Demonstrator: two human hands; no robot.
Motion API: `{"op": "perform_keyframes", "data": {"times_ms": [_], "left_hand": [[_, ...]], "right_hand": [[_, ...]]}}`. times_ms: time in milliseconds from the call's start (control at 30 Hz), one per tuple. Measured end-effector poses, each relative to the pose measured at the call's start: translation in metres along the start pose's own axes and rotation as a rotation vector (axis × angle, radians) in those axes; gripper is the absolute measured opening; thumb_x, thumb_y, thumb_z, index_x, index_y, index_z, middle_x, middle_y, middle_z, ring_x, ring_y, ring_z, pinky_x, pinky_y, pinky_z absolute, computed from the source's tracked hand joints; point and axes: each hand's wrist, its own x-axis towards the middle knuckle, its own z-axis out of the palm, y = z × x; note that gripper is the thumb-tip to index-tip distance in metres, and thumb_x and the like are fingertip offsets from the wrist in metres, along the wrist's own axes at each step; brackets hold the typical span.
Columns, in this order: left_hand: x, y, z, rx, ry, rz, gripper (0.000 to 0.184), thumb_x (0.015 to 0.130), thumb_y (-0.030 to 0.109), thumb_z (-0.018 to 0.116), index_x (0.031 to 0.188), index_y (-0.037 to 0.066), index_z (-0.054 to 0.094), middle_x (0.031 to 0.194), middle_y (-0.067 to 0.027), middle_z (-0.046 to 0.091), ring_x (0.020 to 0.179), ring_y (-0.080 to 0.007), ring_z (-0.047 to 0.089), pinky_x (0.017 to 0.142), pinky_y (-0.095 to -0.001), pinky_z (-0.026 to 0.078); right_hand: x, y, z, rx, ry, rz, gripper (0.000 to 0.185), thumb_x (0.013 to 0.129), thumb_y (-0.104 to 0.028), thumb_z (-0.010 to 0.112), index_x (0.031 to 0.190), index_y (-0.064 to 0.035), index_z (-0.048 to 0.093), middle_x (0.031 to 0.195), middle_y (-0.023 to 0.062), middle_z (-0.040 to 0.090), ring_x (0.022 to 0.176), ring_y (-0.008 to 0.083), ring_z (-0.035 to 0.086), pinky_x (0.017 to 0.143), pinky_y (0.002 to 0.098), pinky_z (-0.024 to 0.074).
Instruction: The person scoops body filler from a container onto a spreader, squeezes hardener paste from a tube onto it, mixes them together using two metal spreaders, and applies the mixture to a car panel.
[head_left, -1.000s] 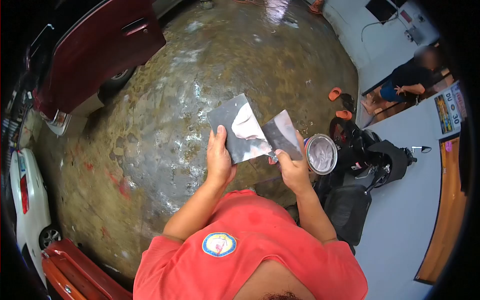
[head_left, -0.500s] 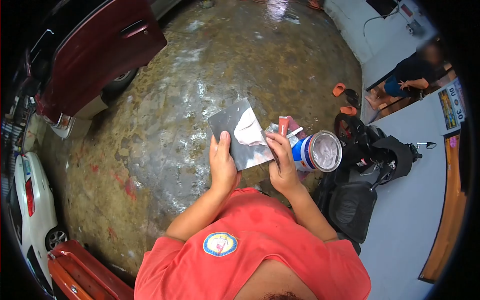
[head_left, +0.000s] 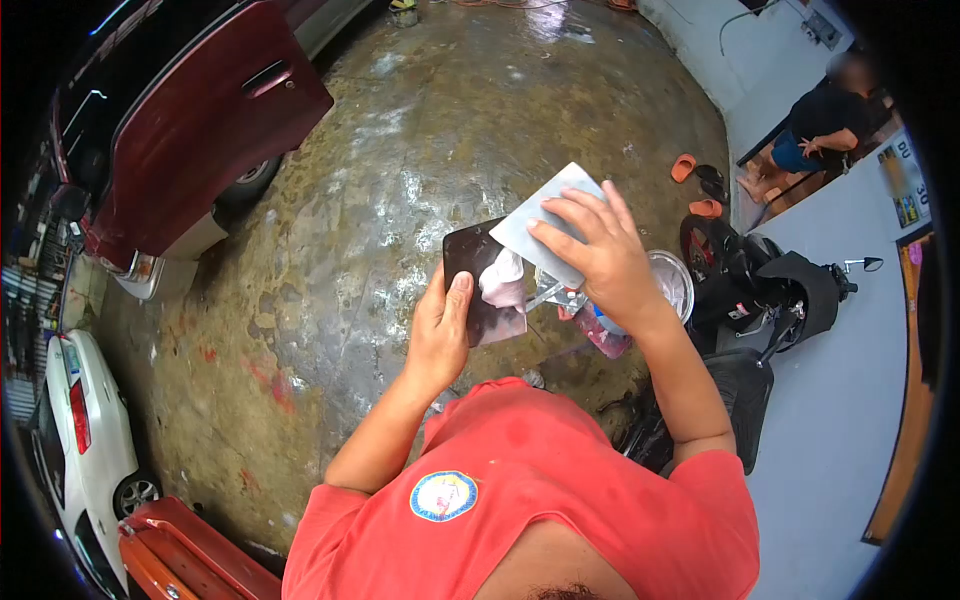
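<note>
Left hand (head_left: pixel 436 336) gripped the dark plate (head_left: pixel 464 252) by its left side, pale paste (head_left: pixel 502 282) on its face; step judged: working the paste. Right hand (head_left: pixel 614 268) held a light flat spreader (head_left: pixel 530 222), fingers splayed across its back, at the plate's upper right; next stroke likely called for a low, steady edge.

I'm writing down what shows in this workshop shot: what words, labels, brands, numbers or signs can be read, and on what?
"DU": on the wall sign at the right.
"30": on the same sign, beside its picture.
Round shirt badge: lettering too small to read.
Motorcycle sticker: too small.
Tin: no label legible.
</note>
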Motion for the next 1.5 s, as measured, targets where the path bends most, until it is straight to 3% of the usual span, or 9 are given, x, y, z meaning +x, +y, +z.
{"op": "perform_keyframes", "data": {"times_ms": [100, 500, 600, 933, 1033, 1100, 1200, 1400, 1500], "left_hand": [[0.003, -0.001, 0.001, 0.068, -0.003, 0.099, 0.039, 0.107, 0.027, 0.042, 0.133, -0.001, 0.053, 0.111, -0.0098, 0.067, 0.100, -0.0137, 0.059, 0.090, -0.0294, 0.047], [0.009, -0.021, -0.011, 0.098, 0.072, 0.060, 0.031, 0.106, 0.018, 0.045, 0.125, -0.005, 0.055, 0.100, -0.0078, 0.067, 0.092, -0.0098, 0.057, 0.080, -0.0291, 0.048], [0.010, -0.022, -0.015, 0.227, 0.101, 0.132, 0.032, 0.105, 0.018, 0.047, 0.127, -0.003, 0.055, 0.091, -0.0195, 0.069, 0.082, -0.0184, 0.065, 0.074, -0.0357, 0.051], [0.018, 0.009, -0.040, 0.282, 0.280, 0.200, 0.035, 0.106, 0.023, 0.045, 0.129, -0.002, 0.054, 0.082, -0.0175, 0.065, 0.070, -0.0208, 0.060, 0.068, -0.0327, 0.049], [0.023, -0.011, -0.053, 0.079, 0.337, 0.062, 0.036, 0.106, 0.026, 0.045, 0.125, -0.003, 0.055, 0.093, -0.0121, 0.068, 0.080, -0.0185, 0.060, 0.077, -0.0308, 0.049], [0.018, -0.036, -0.051, -0.364, 0.292, -0.118, 0.034, 0.105, 0.025, 0.045, 0.124, -0.001, 0.054, 0.107, -0.0088, 0.066, 0.093, -0.0177, 0.063, 0.086, -0.0323, 0.050], [0.004, -0.044, -0.033, -0.821, 0.340, -0.252, 0.031, 0.104, 0.022, 0.047, 0.126, 0.002, 0.051, 0.111, -0.0101, 0.064, 0.098, -0.0206, 0.066, 0.089, -0.0373, 0.054], [-0.016, -0.069, -0.044, -0.825, 0.398, -0.336, 0.029, 0.103, 0.018, 0.047, 0.125, 0.001, 0.051, 0.112, -0.0116, 0.064, 0.099, -0.0204, 0.065, 0.088, -0.0370, 0.054], [-0.023, -0.053, -0.053, -0.888, 0.399, -0.364, 0.029, 0.102, 0.020, 0.048, 0.125, 0.002, 0.051, 0.113, -0.0107, 0.064, 0.099, -0.0199, 0.065, 0.089, -0.0368, 0.054]], "right_hand": [[-0.005, -0.001, 0.017, 0.118, -0.018, -0.034, 0.039, 0.086, -0.013, 0.053, 0.122, -0.0220, 0.065, 0.127, 0.0040, 0.059, 0.125, 0.0279, 0.052, 0.112, 0.0551, 0.0313], [-0.031, -0.053, 0.051, 0.372, -0.075, -0.141, 0.041, 0.078, -0.011, 0.064, 0.119, -0.0177, 0.067, 0.126, 0.0035, 0.061, 0.124, 0.0277, 0.053, 0.108, 0.0563, 0.0356], [-0.037, -0.063, 0.054, 0.407, -0.094, -0.148, 0.038, 0.079, -0.013, 0.063, 0.116, -0.0172, 0.068, 0.125, 0.0034, 0.061, 0.123, 0.0273, 0.053, 0.108, 0.0560, 0.0362], [-0.049, -0.076, 0.071, 0.587, -0.201, -0.098, 0.040, 0.078, -0.008, 0.064, 0.118, -0.0136, 0.065, 0.126, 0.0098, 0.058, 0.124, 0.0306, 0.053, 0.108, 0.0563, 0.0367], [-0.033, -0.074, 0.053, 0.794, 0.030, -0.051, 0.050, 0.078, 0.001, 0.068, 0.125, -0.0125, 0.059, 0.134, 0.0164, 0.051, 0.127, 0.0376, 0.051, 0.110, 0.0559, 0.0366], [-0.021, -0.088, 0.044, 0.890, 0.227, -0.048, 0.054, 0.079, 0.002, 0.069, 0.129, -0.0130, 0.056, 0.136, 0.0179, 0.049, 0.127, 0.0402, 0.050, 0.110, 0.0551, 0.0371], [-0.016, -0.098, 0.049, 0.845, 0.140, -0.130, 0.060, 0.078, 0.006, 0.071, 0.131, -0.0157, 0.054, 0.137, 0.0193, 0.045, 0.128, 0.0411, 0.048, 0.109, 0.0526, 0.0392], [-0.049, -0.095, 0.116, 0.890, -0.009, 0.076, 0.068, 0.076, 0.012, 0.065, 0.136, -0.0166, 0.053, 0.136, 0.0184, 0.044, 0.131, 0.0391, 0.045, 0.109, 0.0468, 0.0389], [-0.069, -0.079, 0.129, 0.602, -0.335, 0.119, 0.073, 0.073, 0.019, 0.056, 0.138, -0.0160, 0.052, 0.139, 0.0202, 0.042, 0.132, 0.0365, 0.044, 0.110, 0.0424, 0.0382]]}}
